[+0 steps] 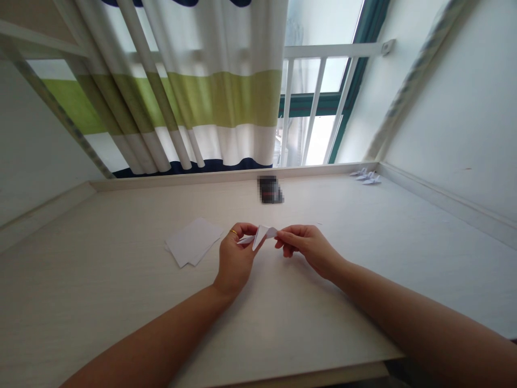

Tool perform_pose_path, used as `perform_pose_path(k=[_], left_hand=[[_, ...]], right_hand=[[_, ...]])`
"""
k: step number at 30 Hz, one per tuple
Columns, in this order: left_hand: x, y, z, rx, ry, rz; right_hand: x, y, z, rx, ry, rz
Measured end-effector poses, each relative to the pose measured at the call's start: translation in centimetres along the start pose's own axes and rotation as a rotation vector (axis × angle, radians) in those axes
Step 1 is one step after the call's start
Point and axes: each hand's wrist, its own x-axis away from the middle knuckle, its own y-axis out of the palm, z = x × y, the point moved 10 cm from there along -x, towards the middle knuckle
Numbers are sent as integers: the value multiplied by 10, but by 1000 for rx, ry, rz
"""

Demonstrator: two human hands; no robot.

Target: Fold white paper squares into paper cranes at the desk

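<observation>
A small folded piece of white paper (262, 236), pointed like a triangle, is held just above the pale wooden desk (121, 302). My left hand (235, 260), with a gold ring on one finger, pinches its left side. My right hand (306, 245) pinches its right corner with thumb and fingertips. Both hands are closed on the paper near the middle of the desk.
A short stack of white paper sheets (193, 241) lies left of my hands. A small dark blurred object (270, 189) stands behind them. Several folded white paper pieces (367, 176) sit in the far right corner. A striped curtain (194, 86) and window railing (315, 102) stand beyond the desk.
</observation>
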Motion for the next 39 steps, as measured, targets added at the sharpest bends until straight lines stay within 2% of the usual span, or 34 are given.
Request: perform_pose_path(k=[7,15,24,29,35,39], left_hand=[[-1,0,-7,45,-46,-4],[0,9,-23,304,-232,-41],[2,13,-26,384,-324,-53],[1,15,-27,398,-320,-72],[-6,4,-26,346,-252,-13],[-7,4,-24,317,-226,-27]], right_hand=[[1,-3,-7,107,-57,29],[5,-6,-18,299,-111,100],[7,-4,-21,371,-118,107],[5,-4,-17,319,-124,89],[-2,-15,-9,188,-112,109],[-2,-10,-7,185,-91,67]])
